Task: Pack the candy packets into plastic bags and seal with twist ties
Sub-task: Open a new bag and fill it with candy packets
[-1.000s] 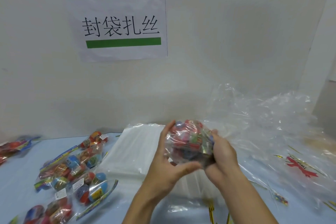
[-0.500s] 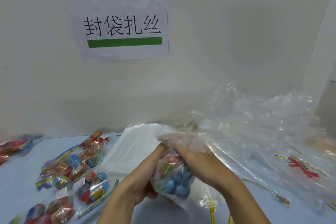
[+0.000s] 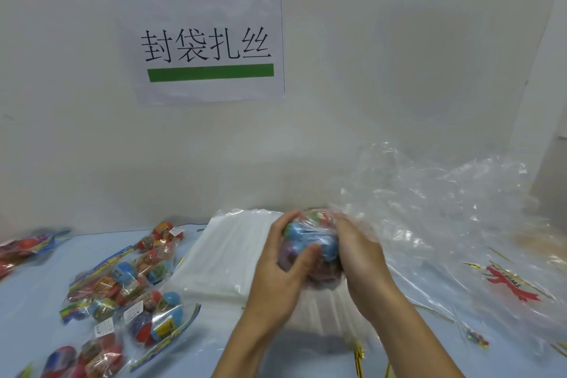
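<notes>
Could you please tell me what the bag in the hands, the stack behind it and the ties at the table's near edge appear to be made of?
Bag: thin clear plastic film, glossy; it crinkles and shows the candy through. Stack of bags: likely the same film, milky where layered. Twist ties: shiny gold, probably foil-covered wire.

Left hand and right hand raised together, palms facing inward, fingers curled closed around one bundle; forearms angled upward

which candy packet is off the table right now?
The candy packet clasped between the left hand and right hand, wrapped in clear plastic. The other packets lie loose on the blue table at left.
</notes>
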Demonstrator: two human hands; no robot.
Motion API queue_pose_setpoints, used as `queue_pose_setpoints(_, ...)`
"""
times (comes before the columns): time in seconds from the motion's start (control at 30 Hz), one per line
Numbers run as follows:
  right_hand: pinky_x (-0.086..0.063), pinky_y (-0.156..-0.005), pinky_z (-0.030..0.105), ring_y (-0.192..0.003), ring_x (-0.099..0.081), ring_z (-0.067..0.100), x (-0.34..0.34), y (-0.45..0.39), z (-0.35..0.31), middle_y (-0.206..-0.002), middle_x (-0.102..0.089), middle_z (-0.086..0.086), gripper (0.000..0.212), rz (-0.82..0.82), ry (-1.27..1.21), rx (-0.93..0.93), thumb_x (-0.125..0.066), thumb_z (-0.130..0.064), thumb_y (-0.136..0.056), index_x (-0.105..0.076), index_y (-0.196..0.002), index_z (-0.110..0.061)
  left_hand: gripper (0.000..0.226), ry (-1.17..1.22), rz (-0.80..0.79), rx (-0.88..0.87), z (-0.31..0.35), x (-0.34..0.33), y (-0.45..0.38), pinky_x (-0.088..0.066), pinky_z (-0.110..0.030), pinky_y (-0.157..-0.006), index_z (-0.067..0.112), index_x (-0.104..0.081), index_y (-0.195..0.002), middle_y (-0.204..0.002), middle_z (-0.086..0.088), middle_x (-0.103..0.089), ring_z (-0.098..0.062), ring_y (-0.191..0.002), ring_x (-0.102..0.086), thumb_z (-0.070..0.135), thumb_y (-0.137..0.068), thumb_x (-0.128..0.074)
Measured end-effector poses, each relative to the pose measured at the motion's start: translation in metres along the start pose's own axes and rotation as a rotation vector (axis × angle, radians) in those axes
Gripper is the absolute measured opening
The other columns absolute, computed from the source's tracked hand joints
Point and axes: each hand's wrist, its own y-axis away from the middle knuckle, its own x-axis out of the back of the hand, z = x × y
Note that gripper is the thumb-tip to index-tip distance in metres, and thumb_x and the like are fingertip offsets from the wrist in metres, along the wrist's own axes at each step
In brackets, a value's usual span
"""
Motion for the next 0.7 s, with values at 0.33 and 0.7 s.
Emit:
queue_pose_setpoints(0.33,-0.045,-0.08,0.009,-0.103,-0.06,-0.011,0.01,0.008,0.006,-0.109,-0.067,-0.033,0.033,-0.496,0.588,0.169,-0.044,-0.065,-0.089,-0.065,-0.113,-0.055,0.051,-0.217,-0.115,0.448,0.005,0.038,-0.006,-0.059,-0.036,-0.087,0.021,-0.078,-0.094,-0.091,-0.002,-0.078,-0.017,-0.086,-0.075,0.063,-0.088,-0.05)
queue_pose_setpoints(0.7,-0.047,-0.068,0.011,-0.087,-0.068,-0.006,0.015,0.011,0.001,-0.091,-0.072,-0.027,0.021,-0.596,0.613,0.136,-0.051,-0.047,-0.089,-0.071,-0.085,-0.055,0.036,-0.357,-0.353,0.07,0.034,0.017,-0.002,-0.051,-0.012,-0.082,0.03,-0.069,-0.108,-0.102,0.017,-0.072,0.001,-0.097,-0.067,0.045,-0.075,-0.074)
